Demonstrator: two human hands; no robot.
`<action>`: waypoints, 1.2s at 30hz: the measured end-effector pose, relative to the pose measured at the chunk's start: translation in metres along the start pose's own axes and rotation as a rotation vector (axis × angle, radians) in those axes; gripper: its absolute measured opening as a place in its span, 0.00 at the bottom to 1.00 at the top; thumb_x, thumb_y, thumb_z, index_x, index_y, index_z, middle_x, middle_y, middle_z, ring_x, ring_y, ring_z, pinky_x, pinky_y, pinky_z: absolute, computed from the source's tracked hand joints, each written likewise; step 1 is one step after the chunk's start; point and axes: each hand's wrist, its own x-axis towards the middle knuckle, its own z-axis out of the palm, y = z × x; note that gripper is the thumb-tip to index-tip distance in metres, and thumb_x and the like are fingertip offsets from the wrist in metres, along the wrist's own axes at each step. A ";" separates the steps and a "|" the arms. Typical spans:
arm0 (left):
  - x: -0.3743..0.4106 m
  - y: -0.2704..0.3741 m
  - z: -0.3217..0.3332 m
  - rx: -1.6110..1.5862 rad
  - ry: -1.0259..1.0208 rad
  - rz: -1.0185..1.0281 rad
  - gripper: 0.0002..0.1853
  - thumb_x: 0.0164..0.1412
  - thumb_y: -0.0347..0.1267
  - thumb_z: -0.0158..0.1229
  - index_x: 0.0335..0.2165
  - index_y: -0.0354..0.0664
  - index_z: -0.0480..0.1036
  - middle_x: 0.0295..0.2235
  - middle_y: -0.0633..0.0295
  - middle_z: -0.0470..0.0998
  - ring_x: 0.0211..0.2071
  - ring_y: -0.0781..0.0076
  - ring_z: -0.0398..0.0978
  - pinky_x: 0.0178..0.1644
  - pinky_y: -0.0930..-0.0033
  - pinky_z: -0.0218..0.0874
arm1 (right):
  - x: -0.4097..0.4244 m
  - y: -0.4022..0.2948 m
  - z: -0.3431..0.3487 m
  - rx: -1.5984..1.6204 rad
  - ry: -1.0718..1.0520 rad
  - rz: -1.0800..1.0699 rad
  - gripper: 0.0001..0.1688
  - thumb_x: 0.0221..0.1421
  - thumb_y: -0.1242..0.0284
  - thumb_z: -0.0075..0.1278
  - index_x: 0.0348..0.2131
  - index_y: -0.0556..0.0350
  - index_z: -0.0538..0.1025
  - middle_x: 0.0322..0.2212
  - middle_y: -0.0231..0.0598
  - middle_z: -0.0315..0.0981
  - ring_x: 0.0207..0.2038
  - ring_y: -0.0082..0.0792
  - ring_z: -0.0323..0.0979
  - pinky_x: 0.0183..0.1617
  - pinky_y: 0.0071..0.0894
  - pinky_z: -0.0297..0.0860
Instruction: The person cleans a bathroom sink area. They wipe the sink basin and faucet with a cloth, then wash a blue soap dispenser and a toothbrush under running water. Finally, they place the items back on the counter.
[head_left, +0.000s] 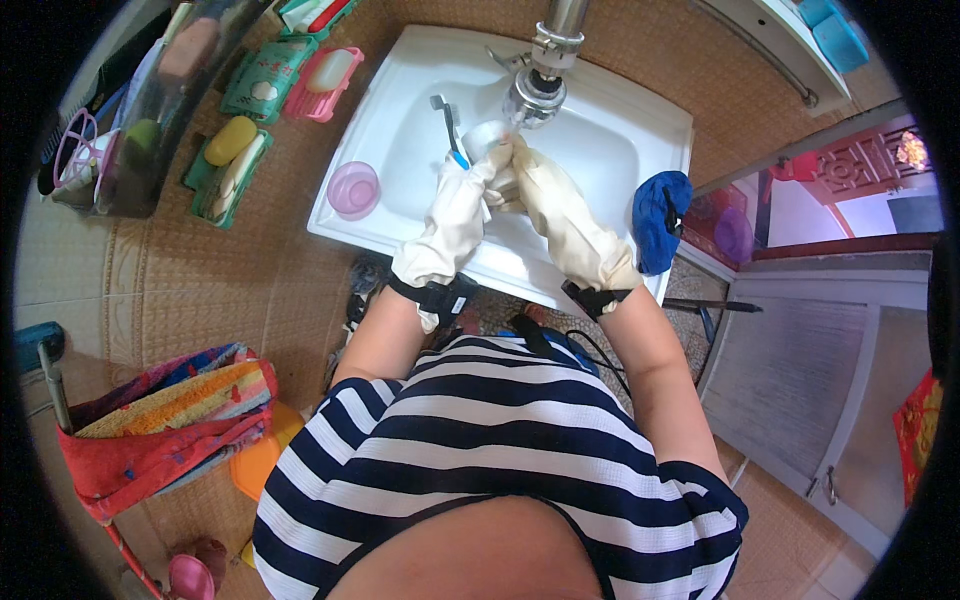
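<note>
Both my hands wear loose off-white gloves, with black straps at the wrists. Over the white sink basin (405, 150), my left hand (491, 171) grips a small white cup (484, 137) below the chrome faucet (537, 97). Pressed against the cup's right side is my right hand (523, 159); its fingertips overlap the left glove, so its grasp is unclear. A toothbrush (451, 126) with a blue-and-white handle juts up left of the cup. Its lower end meets the left glove, and whether fingers hold it is hidden.
A pink translucent cup (353, 190) stands on the sink's left rim, and a blue cloth (661, 221) hangs over the right one. Soap dishes (322, 82) line the left wall. A patterned towel (172, 427) hangs lower left. Rightward is a frosted-panel door (795, 375).
</note>
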 end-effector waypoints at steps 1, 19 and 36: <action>-0.001 0.002 0.004 0.023 -0.010 0.052 0.17 0.69 0.39 0.60 0.48 0.39 0.76 0.37 0.63 0.81 0.33 0.76 0.81 0.34 0.74 0.72 | 0.000 -0.001 -0.001 0.033 -0.044 0.022 0.38 0.74 0.46 0.32 0.41 0.62 0.78 0.23 0.38 0.79 0.26 0.31 0.76 0.36 0.30 0.74; -0.005 -0.011 -0.028 0.195 0.047 0.188 0.17 0.71 0.41 0.57 0.50 0.41 0.75 0.25 0.74 0.72 0.25 0.86 0.68 0.30 0.81 0.62 | 0.023 0.015 -0.003 -0.190 -0.043 -0.158 0.41 0.72 0.42 0.30 0.48 0.60 0.77 0.39 0.44 0.79 0.37 0.32 0.77 0.45 0.33 0.73; -0.009 -0.001 -0.026 0.071 0.017 0.088 0.23 0.73 0.44 0.53 0.55 0.39 0.73 0.33 0.75 0.71 0.28 0.88 0.66 0.32 0.79 0.63 | 0.010 0.001 0.021 -0.276 0.046 -0.187 0.32 0.75 0.51 0.29 0.45 0.57 0.77 0.29 0.41 0.79 0.31 0.33 0.77 0.39 0.33 0.71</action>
